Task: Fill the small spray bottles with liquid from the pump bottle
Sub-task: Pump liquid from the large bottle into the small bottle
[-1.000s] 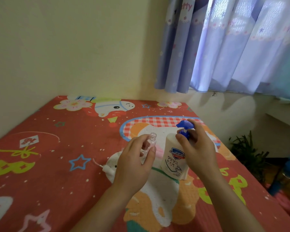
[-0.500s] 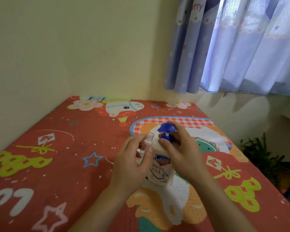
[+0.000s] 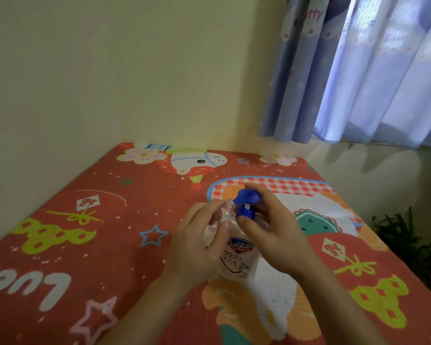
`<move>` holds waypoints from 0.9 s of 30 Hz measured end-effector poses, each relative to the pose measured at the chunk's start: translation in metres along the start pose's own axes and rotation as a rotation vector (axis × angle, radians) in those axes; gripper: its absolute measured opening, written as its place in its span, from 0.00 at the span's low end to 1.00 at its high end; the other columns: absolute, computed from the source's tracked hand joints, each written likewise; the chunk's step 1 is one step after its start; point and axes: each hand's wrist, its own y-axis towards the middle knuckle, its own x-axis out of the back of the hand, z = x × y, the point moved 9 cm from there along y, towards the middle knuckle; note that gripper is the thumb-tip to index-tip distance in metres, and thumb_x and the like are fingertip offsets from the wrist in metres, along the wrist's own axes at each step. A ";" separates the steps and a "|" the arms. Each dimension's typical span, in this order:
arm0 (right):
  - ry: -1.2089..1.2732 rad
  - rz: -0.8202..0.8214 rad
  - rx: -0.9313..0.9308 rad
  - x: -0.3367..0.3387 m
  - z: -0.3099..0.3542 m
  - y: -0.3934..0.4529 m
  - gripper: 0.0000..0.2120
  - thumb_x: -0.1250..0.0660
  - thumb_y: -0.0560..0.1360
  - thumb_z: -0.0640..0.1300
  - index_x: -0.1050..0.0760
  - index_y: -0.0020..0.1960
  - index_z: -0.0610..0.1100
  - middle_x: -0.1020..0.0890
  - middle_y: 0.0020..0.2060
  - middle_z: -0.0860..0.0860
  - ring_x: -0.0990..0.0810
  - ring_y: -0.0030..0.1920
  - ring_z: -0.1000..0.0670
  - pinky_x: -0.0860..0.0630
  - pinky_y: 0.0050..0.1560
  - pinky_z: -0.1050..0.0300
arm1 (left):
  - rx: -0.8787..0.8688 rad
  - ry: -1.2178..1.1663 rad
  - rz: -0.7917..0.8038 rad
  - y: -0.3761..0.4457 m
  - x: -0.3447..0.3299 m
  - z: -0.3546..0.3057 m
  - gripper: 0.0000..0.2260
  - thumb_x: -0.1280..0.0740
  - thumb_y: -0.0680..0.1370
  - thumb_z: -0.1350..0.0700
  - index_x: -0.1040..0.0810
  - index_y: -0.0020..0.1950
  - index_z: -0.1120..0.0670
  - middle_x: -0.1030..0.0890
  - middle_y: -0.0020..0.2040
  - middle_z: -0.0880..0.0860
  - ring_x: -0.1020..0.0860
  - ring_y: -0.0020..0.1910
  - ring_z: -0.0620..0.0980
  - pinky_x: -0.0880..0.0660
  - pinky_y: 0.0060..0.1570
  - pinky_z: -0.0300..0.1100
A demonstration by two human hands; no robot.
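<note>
My left hand [image 3: 197, 250] has its grip around a small clear plastic spray bottle [image 3: 224, 215], its open mouth under the blue pump head [image 3: 246, 196]. My right hand [image 3: 271, 232] grasps the white pump bottle [image 3: 237, 257] at the neck, fingers over the pump head; it stands mid-counter [image 3: 85, 245], spray bottle touching at its nine o'clock.

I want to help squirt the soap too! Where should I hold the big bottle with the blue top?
Hold the pump bottle around its wide white body, below the blue pump head, coming from the right side. The left hand and the small spray bottle already crowd the left, where the spout points. The body stands upright and looks broad enough for a steady grip, leaving the pump head free for pressing.
</note>
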 end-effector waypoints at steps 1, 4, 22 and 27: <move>0.054 0.010 -0.016 0.000 0.001 0.000 0.20 0.35 0.78 0.40 0.30 0.67 0.56 0.17 0.52 0.63 0.19 0.54 0.61 0.22 0.58 0.56 | -0.008 -0.004 0.005 0.000 -0.001 0.000 0.15 0.36 0.80 0.51 0.22 0.65 0.54 0.21 0.55 0.46 0.21 0.54 0.44 0.24 0.51 0.38; 0.169 -0.052 -0.033 0.005 0.005 0.003 0.12 0.38 0.81 0.45 0.25 0.62 0.54 0.18 0.49 0.65 0.19 0.51 0.61 0.22 0.53 0.59 | -0.025 -0.026 0.011 0.000 -0.002 -0.001 0.15 0.36 0.80 0.52 0.22 0.65 0.53 0.21 0.55 0.46 0.21 0.55 0.43 0.25 0.52 0.34; 0.092 -0.046 -0.043 0.006 0.015 0.010 0.06 0.36 0.79 0.50 0.22 0.53 0.53 0.15 0.45 0.56 0.17 0.47 0.54 0.19 0.53 0.44 | -0.008 -0.089 0.009 0.000 0.002 0.002 0.14 0.35 0.80 0.52 0.21 0.64 0.53 0.21 0.53 0.44 0.21 0.53 0.44 0.27 0.50 0.31; 0.088 -0.024 -0.089 0.005 0.014 0.012 0.05 0.36 0.79 0.49 0.23 0.52 0.53 0.16 0.44 0.59 0.17 0.46 0.57 0.19 0.54 0.48 | 0.011 -0.119 0.007 -0.003 0.003 0.007 0.14 0.36 0.81 0.51 0.23 0.66 0.49 0.20 0.54 0.42 0.21 0.54 0.45 0.26 0.51 0.31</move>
